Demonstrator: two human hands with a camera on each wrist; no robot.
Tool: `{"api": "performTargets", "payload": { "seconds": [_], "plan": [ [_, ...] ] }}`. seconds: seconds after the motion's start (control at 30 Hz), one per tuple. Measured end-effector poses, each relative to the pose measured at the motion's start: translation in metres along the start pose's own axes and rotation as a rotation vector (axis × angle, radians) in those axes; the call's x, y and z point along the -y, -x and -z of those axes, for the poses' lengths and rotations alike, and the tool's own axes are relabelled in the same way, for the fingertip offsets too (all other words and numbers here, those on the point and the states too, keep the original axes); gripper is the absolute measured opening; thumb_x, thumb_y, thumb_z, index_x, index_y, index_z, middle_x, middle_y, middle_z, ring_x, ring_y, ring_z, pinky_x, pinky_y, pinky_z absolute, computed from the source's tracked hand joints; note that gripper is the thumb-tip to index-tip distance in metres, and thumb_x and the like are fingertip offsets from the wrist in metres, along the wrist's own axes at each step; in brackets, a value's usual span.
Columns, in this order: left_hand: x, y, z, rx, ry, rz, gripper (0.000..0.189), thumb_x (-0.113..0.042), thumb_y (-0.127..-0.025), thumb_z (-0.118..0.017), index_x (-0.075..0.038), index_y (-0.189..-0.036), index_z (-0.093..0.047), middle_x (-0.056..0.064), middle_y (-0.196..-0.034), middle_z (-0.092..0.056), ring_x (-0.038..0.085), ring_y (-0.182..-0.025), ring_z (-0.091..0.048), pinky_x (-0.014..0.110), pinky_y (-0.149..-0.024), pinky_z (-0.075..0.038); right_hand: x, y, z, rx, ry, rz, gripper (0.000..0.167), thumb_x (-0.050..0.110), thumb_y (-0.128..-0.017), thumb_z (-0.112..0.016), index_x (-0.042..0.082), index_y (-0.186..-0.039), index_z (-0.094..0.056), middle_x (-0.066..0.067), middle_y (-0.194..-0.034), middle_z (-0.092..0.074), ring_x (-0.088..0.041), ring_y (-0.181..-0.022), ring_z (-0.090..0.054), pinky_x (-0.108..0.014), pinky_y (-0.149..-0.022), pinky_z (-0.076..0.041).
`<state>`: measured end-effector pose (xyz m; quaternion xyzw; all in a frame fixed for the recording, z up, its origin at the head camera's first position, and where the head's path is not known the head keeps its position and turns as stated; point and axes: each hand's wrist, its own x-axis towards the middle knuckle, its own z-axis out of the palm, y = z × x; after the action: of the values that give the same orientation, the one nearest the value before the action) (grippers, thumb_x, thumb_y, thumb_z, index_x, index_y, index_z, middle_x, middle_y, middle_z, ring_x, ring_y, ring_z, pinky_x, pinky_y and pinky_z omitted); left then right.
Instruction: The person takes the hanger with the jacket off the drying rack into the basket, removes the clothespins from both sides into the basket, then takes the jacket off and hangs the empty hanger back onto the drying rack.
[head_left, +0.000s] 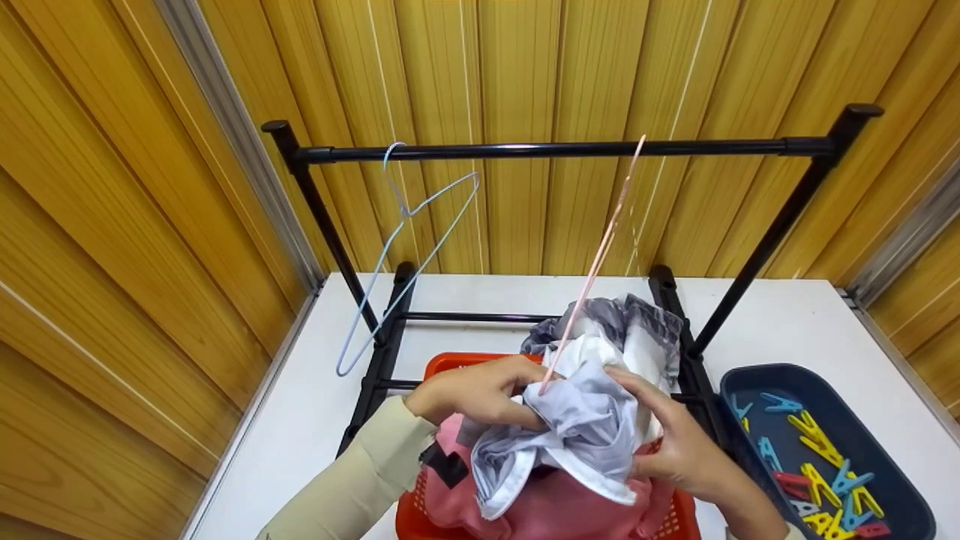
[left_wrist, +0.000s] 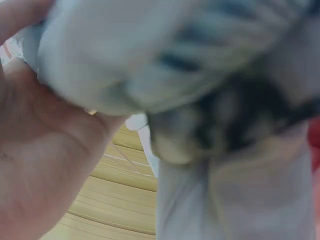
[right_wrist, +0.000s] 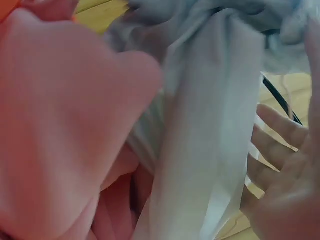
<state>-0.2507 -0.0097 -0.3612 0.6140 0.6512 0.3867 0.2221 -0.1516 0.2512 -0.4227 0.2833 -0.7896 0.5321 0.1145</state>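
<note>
A bunched light-grey garment with white trim (head_left: 581, 424) is held up between my two hands above the red basket. My left hand (head_left: 484, 391) grips its left side, close to the lower end of the pink hanger (head_left: 596, 262), which slants down from the rack's bar into the cloth. In the left wrist view the garment (left_wrist: 115, 55) is blurred and covers most of the fingers. My right hand (head_left: 679, 442) is at the garment's right side. From the right wrist, that hand's fingers (right_wrist: 280, 150) look spread and fairly straight beside the hanging cloth (right_wrist: 200, 130).
A blue hanger (head_left: 442, 247) hangs at the left of the black rack bar (head_left: 525, 152). Pink clothing (head_left: 555, 510) fills the red basket (head_left: 442, 364); white and dark-grey clothes (head_left: 652, 322) lie heaped behind. A dark tray (head_left: 900, 480) of coloured clothespins stands right.
</note>
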Motion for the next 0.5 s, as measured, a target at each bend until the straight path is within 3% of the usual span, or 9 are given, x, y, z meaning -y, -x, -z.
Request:
{"api": "performTargets", "payload": {
  "seconds": [0.1, 0.23, 0.37, 0.47, 0.5],
  "plan": [
    [-0.004, 0.002, 0.002, -0.025, 0.048, -0.021, 0.014, 0.0, -0.083, -0.063, 0.008, -0.095, -0.064, 0.019, -0.087, -0.062, 0.0, -0.084, -0.05, 0.018, -0.081, -0.048, -0.001, -0.003, -0.007, -0.014, 0.129, 0.032, 0.101, 0.013, -0.058, -0.089, 0.007, -0.146, -0.04, -0.011, -0.15, -0.043, 0.001, -0.139, -0.033, -0.01, -0.108, -0.024],
    [-0.01, 0.004, 0.005, -0.061, 0.079, -0.011, 0.015, -0.002, -0.081, -0.061, 0.009, -0.091, -0.064, 0.018, -0.08, -0.06, -0.001, -0.078, -0.05, 0.017, -0.075, -0.046, -0.005, -0.008, -0.017, -0.046, 0.229, 0.038, 0.105, 0.016, -0.059, -0.09, 0.004, -0.148, -0.035, -0.022, -0.149, -0.04, 0.001, -0.139, -0.031, -0.009, -0.109, -0.022],
    [-0.012, 0.007, 0.005, -0.09, 0.093, 0.021, 0.013, -0.003, -0.078, -0.061, 0.008, -0.083, -0.063, 0.016, -0.073, -0.056, -0.003, -0.072, -0.048, 0.015, -0.069, -0.043, -0.008, -0.011, -0.023, -0.097, 0.407, 0.042, 0.097, 0.015, -0.056, -0.088, 0.001, -0.141, -0.045, -0.022, -0.14, -0.051, -0.016, -0.13, -0.047, -0.005, -0.107, -0.021],
    [-0.014, 0.009, 0.005, -0.088, 0.122, 0.009, 0.012, -0.003, -0.076, -0.06, 0.009, -0.08, -0.06, 0.017, -0.07, -0.053, -0.003, -0.07, -0.047, 0.015, -0.066, -0.042, -0.011, -0.018, -0.024, -0.132, 0.473, 0.063, 0.089, 0.01, -0.057, -0.086, 0.001, -0.138, -0.048, -0.016, -0.129, -0.06, -0.026, -0.114, -0.057, -0.012, -0.102, -0.035],
    [-0.014, 0.009, 0.005, -0.085, 0.129, -0.002, 0.012, -0.003, -0.076, -0.06, 0.009, -0.078, -0.059, 0.017, -0.069, -0.052, -0.003, -0.069, -0.047, 0.015, -0.064, -0.041, -0.011, -0.02, -0.023, -0.134, 0.473, 0.056, 0.09, 0.009, -0.058, -0.085, 0.003, -0.139, -0.047, -0.012, -0.123, -0.062, -0.023, -0.107, -0.059, -0.015, -0.097, -0.04]
  ]
}}
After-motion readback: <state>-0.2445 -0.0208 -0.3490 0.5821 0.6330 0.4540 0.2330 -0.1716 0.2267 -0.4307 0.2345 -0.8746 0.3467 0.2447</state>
